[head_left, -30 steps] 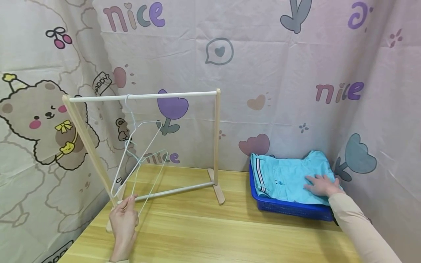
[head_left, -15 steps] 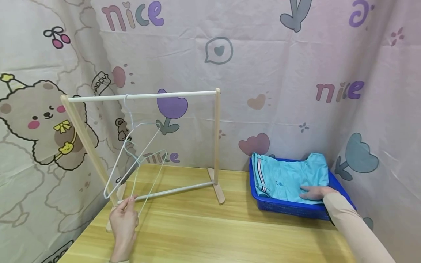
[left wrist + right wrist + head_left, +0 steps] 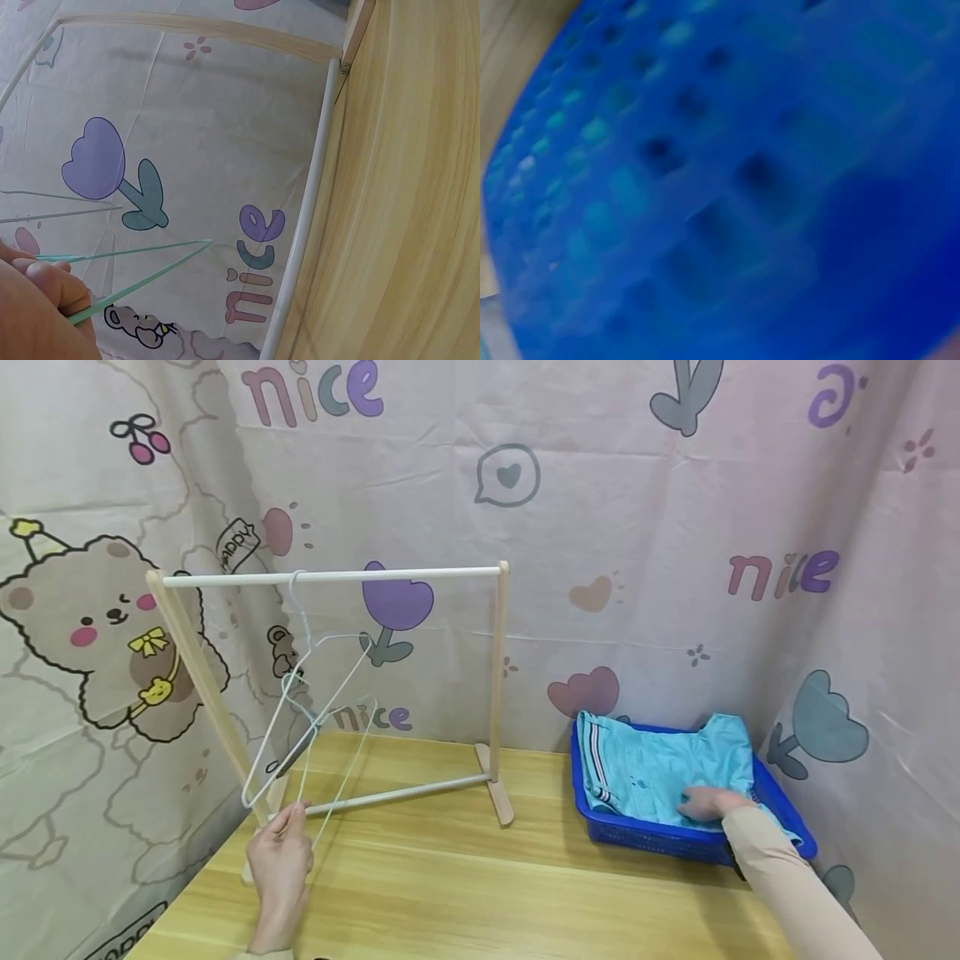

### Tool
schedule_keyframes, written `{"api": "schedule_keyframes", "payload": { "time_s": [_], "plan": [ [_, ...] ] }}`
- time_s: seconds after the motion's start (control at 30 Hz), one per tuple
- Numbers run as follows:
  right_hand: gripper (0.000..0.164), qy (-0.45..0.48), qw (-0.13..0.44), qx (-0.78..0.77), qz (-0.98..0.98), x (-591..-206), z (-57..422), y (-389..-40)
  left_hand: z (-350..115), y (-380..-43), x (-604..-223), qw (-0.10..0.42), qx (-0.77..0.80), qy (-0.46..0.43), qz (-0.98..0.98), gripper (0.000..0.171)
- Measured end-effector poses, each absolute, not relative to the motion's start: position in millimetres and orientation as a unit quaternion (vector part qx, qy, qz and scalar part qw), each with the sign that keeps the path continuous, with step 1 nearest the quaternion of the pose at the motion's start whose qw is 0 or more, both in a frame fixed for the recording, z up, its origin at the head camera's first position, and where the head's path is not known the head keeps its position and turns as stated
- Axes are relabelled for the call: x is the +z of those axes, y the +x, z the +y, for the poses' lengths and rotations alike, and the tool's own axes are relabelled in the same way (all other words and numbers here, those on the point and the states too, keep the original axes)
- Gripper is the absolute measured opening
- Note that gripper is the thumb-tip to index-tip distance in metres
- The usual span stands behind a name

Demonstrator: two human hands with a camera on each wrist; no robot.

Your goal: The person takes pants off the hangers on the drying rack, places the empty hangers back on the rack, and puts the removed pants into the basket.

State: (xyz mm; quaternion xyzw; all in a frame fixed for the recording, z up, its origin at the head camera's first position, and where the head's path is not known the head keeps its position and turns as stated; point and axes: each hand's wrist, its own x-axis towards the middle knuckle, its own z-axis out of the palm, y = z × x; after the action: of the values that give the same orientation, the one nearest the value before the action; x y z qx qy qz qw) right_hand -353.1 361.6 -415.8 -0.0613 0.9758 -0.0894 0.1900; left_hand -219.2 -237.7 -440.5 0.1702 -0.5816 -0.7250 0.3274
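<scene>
My left hand pinches the lower end of a pale green wire hanger between thumb and fingers, at the left of the head view. The hanger's hook end overlaps a white hanger that hangs from the rack's top rail. On the right, my right hand grips the front part of a folded light-blue garment with striped trim and a button; its fingertips are hidden in the cloth. The garment lies in a blue perforated basket. A blurred basket wall fills most of the right wrist view.
A small wooden rack with a white top rail and a lower rail stands on the left of the wood-grain table. Printed curtains close in the back and both sides.
My right hand has slid left and toward the front over the garment, its spread fingers now curled into the cloth. The white hanger has swung slightly; the left hand keeps its hold.
</scene>
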Motion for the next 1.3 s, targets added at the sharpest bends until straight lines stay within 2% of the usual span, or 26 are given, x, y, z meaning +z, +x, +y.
{"api": "schedule_keyframes", "payload": {
  "time_s": [0.47, 0.57, 0.73, 0.97, 1.1, 1.3],
  "plan": [
    [0.048, -0.052, 0.134, -0.132, 0.981, -379.5, 283.8, -362.8, -240.8, -213.7, -434.2, 0.361, -0.724, 0.177, -0.561, 0.020],
    [0.043, -0.072, 0.093, -0.143, 0.983, -374.0, 265.4, -367.5, -239.2, -213.1, -432.8, 0.376, -0.705, 0.172, -0.576, 0.020],
    [0.032, -0.114, -0.011, -0.138, 0.984, -370.1, 236.2, -373.9, -236.0, -211.7, -432.5, 0.417, -0.626, 0.172, -0.636, 0.014],
    [0.023, -0.132, -0.122, -0.163, 0.970, -362.6, 203.2, -376.7, -231.1, -214.3, -435.9, 0.471, -0.556, 0.141, -0.670, 0.018],
    [0.023, -0.155, -0.143, -0.193, 0.958, -359.1, 183.4, -379.2, -228.2, -215.1, -433.1, 0.475, -0.559, 0.132, -0.667, 0.019],
    [0.019, -0.188, -0.148, -0.205, 0.949, -354.7, 153.7, -379.0, -232.9, -216.3, -426.5, 0.453, -0.565, 0.158, -0.671, 0.023]
  ]
}}
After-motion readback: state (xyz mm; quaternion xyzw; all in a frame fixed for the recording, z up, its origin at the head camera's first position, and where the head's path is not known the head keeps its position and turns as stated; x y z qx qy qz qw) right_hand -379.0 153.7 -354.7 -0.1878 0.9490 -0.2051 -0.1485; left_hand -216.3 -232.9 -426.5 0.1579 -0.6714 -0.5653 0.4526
